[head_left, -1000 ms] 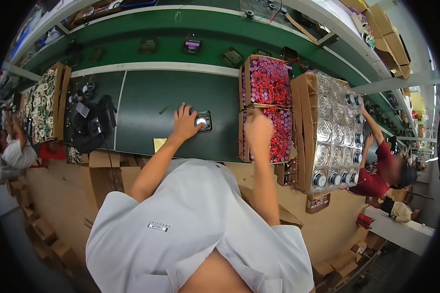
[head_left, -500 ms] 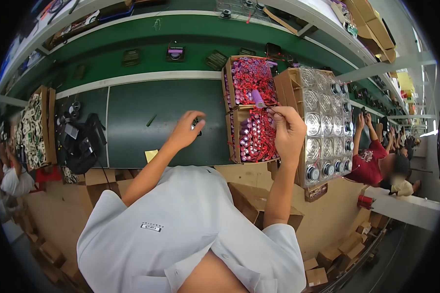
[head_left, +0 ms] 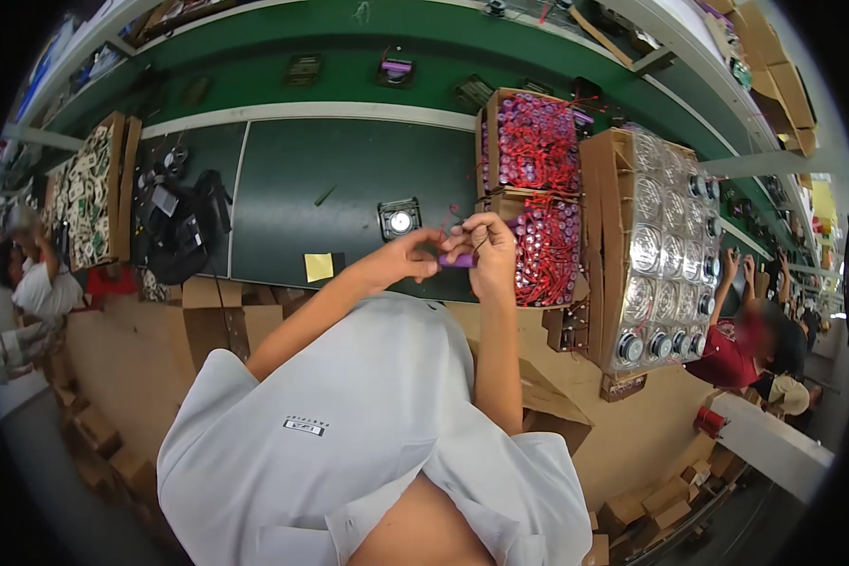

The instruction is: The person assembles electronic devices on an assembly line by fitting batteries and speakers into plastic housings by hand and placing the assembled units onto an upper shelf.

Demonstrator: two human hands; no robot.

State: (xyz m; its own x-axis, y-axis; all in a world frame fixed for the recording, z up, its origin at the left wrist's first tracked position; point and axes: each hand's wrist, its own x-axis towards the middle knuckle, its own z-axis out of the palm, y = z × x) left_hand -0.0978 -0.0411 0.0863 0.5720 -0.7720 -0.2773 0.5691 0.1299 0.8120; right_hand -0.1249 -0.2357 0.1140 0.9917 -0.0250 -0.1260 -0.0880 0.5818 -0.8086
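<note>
A purple cylindrical battery cell (head_left: 457, 260) lies sideways between my hands, over the front of the green work surface. The fingers of my left hand (head_left: 401, 261) close on its left end. My right hand (head_left: 493, 257) is closed at the cell's right side, pinching its thin wire leads just above it. Part of the cell and the wires is hidden by my fingers. Just beyond my left hand, a square dark housing with a round silver speaker (head_left: 400, 220) sits on the table.
Two cartons of purple cells with red wires (head_left: 542, 247) stand to the right. Beside them rises a stack of clear trays (head_left: 653, 241) with speakers. Left are a black cable pile (head_left: 181, 222), a box of circuit boards (head_left: 90, 193) and a yellow note (head_left: 319, 267). Co-workers sit on both sides.
My right hand has brought the cell from above the cartons leftward and toward me. My left hand has moved off the speaker housing to meet it. The view has shifted.
</note>
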